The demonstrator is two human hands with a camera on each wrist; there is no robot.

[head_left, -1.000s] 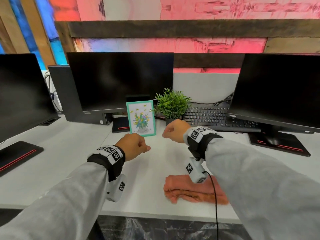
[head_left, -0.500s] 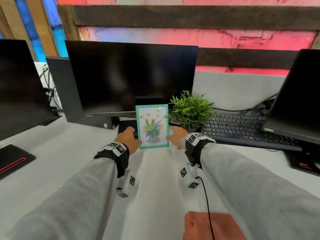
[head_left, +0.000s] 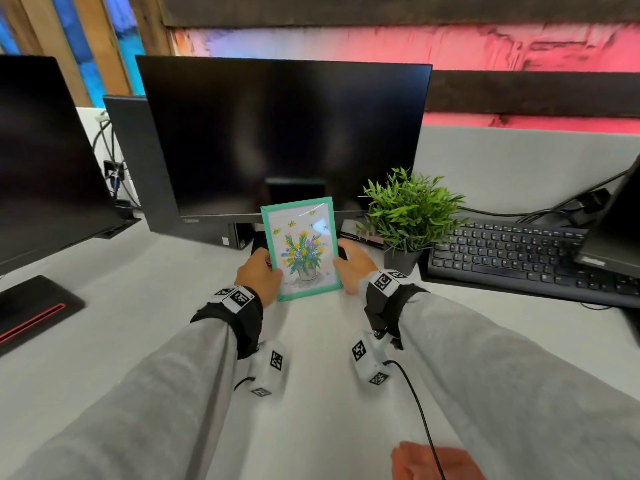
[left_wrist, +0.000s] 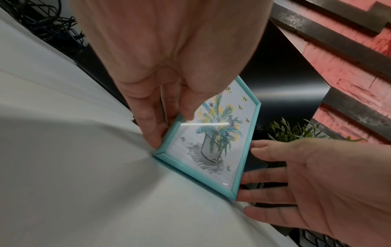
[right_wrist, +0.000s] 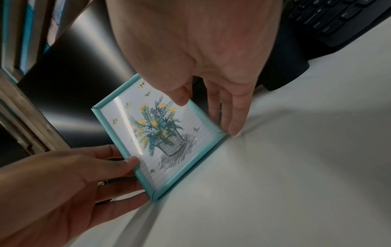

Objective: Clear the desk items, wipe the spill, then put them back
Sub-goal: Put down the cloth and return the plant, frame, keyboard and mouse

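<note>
A teal picture frame (head_left: 301, 251) with a flower drawing stands upright on the white desk (head_left: 138, 306), in front of the middle monitor (head_left: 284, 133). My left hand (head_left: 259, 275) pinches its left edge, thumb on the glass and fingers behind, as the left wrist view (left_wrist: 171, 127) shows. My right hand (head_left: 353, 265) holds the right edge the same way (right_wrist: 208, 115). The frame's (right_wrist: 158, 138) bottom edge touches the desk. A folded orange cloth (head_left: 433, 462) lies at the near edge, partly cut off.
A small green potted plant (head_left: 412, 213) stands just right of the frame, close to my right hand. A black keyboard (head_left: 519, 258) lies further right. Other monitors stand at the left (head_left: 45, 150) and right (head_left: 616, 230). Cables hang behind the left monitor.
Both hands moved forward from loose fists above the desk and took hold of the frame's two sides. My head came closer, so the cloth slid to the bottom of the view.
</note>
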